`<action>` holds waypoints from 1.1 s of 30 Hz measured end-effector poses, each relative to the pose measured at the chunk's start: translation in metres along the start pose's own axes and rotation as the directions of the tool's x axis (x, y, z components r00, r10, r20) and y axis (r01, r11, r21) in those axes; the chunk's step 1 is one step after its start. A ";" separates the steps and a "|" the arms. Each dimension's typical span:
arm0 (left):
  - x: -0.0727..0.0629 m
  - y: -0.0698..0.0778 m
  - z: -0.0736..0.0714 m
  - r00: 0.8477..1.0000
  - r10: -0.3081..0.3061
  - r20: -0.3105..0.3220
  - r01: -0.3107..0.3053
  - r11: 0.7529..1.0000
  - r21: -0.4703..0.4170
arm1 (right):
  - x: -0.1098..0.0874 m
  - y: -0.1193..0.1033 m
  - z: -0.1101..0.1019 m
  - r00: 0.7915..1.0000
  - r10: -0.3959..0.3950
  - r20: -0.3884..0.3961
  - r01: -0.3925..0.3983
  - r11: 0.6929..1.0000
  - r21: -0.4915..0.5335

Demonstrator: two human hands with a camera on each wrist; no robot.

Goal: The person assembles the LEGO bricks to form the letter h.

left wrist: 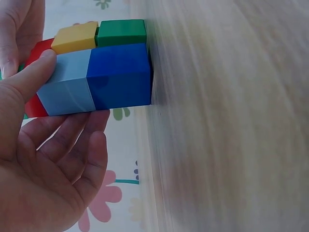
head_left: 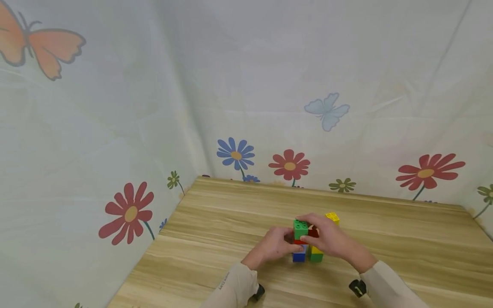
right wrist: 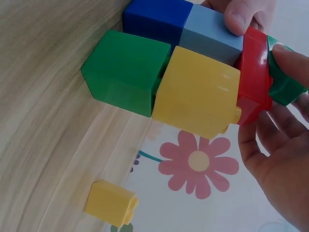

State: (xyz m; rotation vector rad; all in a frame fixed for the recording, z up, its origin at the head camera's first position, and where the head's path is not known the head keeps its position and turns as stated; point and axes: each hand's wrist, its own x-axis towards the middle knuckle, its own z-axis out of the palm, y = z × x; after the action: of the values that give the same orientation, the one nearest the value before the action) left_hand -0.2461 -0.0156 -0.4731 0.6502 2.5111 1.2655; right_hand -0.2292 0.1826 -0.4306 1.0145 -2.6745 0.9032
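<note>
Two short columns of toy building blocks stand side by side on the table. One has a light blue block (left wrist: 70,79) over a dark blue block (left wrist: 119,77); the other has a yellow block (right wrist: 198,92) over a lower green block (right wrist: 125,72). A red block (right wrist: 253,72) spans both tops. My left hand (head_left: 273,244) holds the light blue block, thumb near its upper edge and fingers at the opposite side. Above the red block's left end, my right hand (head_left: 329,235) pinches a studded green block (head_left: 301,229) between thumb and fingers.
A loose yellow block (head_left: 332,217) stands on the wooden table (head_left: 215,214) behind my right hand. Hanging cloth (head_left: 262,85) printed with flowers and butterflies borders the table at the back and left.
</note>
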 end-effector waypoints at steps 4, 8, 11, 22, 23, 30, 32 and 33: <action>0.000 0.000 0.000 1.000 0.008 0.004 -0.008 1.000 -0.002 | 0.000 0.001 0.000 1.000 -0.028 0.001 0.028 1.000 -0.005; 0.000 -0.001 -0.001 1.000 0.018 0.005 -0.018 1.000 -0.002 | 0.002 0.000 0.000 0.999 -0.042 0.014 0.042 0.999 0.000; 0.000 -0.001 -0.002 1.000 0.019 0.004 -0.019 1.000 -0.001 | 0.003 -0.001 -0.001 0.999 -0.029 0.023 0.029 1.000 0.007; 0.000 -0.002 -0.003 0.999 0.032 -0.005 -0.032 0.999 0.015 | 0.002 -0.002 0.000 1.000 -0.025 -0.007 0.025 1.000 -0.005; 0.000 -0.002 -0.003 0.999 0.032 -0.005 -0.032 0.999 0.014 | 0.002 -0.001 0.001 0.999 -0.035 -0.013 0.035 0.999 -0.005; 0.001 -0.002 0.000 1.000 0.015 0.006 -0.015 1.000 0.002 | -0.002 0.004 0.002 1.000 -0.014 -0.009 0.014 1.000 0.021; 0.001 -0.002 0.000 1.000 0.015 0.004 -0.015 1.000 0.002 | -0.003 0.006 0.001 1.000 -0.010 -0.004 0.010 0.999 0.037; 0.001 -0.003 0.000 1.000 0.015 0.003 -0.015 1.000 0.003 | -0.003 0.006 0.000 1.000 -0.004 -0.001 0.004 0.999 0.045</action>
State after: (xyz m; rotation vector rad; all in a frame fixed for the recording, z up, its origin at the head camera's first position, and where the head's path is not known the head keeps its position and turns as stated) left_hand -0.2477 -0.0163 -0.4753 0.6720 2.5112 1.2645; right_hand -0.2309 0.1879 -0.4352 1.0284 -2.6619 0.9671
